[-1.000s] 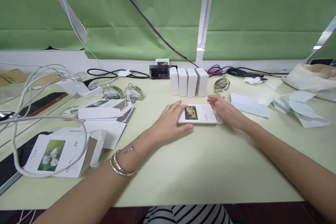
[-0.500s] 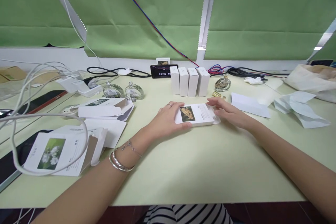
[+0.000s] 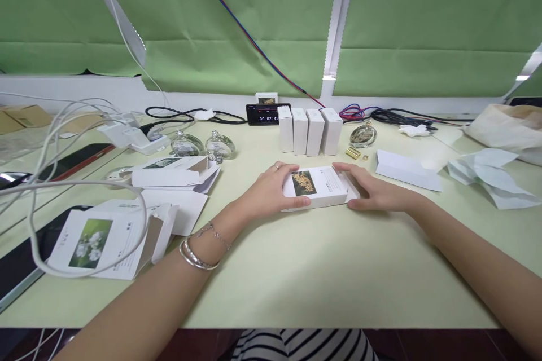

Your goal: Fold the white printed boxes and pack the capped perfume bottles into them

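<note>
A flat white carton (image 3: 324, 181) with a yellow flower picture lies on the table in front of me. My left hand (image 3: 273, 187) grips its left end, thumb along the near side and fingers over the far side. At the other end, where the carton is open and a flap sticks out, my right hand (image 3: 375, 189) spans the end with thumb and fingers. Just beyond are a round glass bottle (image 3: 363, 134), a gold cap (image 3: 353, 153) and a tiny gold ring (image 3: 365, 158). Several narrow white boxes (image 3: 314, 132) stand upright behind the carton.
A phone (image 3: 265, 115) showing a timer leans at the back. On the left lie opened cartons (image 3: 101, 245), two glass bottles (image 3: 220, 146) and looping white cables (image 3: 31, 231). Folded paper (image 3: 407, 170), crumpled paper (image 3: 493, 180) and a cloth bag (image 3: 508, 130) lie right.
My right thumb has come down to the near side of the carton's flap, so the hand now spans the open end. My left hand keeps its hold. The view has shifted slightly.
</note>
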`<state>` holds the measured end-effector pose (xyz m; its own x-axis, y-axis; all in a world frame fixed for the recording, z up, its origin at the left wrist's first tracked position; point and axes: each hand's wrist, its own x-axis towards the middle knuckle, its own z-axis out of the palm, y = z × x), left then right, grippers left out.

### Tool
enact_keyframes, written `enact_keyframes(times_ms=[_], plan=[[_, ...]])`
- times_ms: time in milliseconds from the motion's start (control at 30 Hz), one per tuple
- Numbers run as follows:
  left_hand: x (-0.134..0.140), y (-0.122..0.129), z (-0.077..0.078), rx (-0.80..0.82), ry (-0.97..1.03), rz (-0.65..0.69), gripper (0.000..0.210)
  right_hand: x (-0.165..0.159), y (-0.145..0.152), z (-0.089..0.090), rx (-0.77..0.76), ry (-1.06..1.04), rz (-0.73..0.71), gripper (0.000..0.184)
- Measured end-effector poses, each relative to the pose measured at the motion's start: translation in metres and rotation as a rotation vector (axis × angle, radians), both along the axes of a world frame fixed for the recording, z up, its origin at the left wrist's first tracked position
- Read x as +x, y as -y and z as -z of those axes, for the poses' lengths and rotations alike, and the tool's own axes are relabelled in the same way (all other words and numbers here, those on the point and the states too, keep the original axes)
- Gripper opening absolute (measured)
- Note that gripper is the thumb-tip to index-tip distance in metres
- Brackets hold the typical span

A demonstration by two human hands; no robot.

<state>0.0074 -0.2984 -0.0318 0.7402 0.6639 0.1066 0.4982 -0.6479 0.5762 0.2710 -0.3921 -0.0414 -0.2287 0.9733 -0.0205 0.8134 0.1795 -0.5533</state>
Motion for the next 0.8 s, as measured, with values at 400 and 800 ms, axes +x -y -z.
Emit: enact_keyframes(times_ms=[400, 800], plan=[[0.0000, 0.0010, -0.0008, 0.031, 0.042, 0.014, 0.068, 0.0023, 0.0023, -0.0061, -0.041, -0.138, 0.102, 0.077], [0.0004, 0.0019, -0.0015, 0.034, 0.007, 0.020, 0.069, 0.0025, 0.0000, -0.0009, -0.090, -0.360, 0.097, 0.052]])
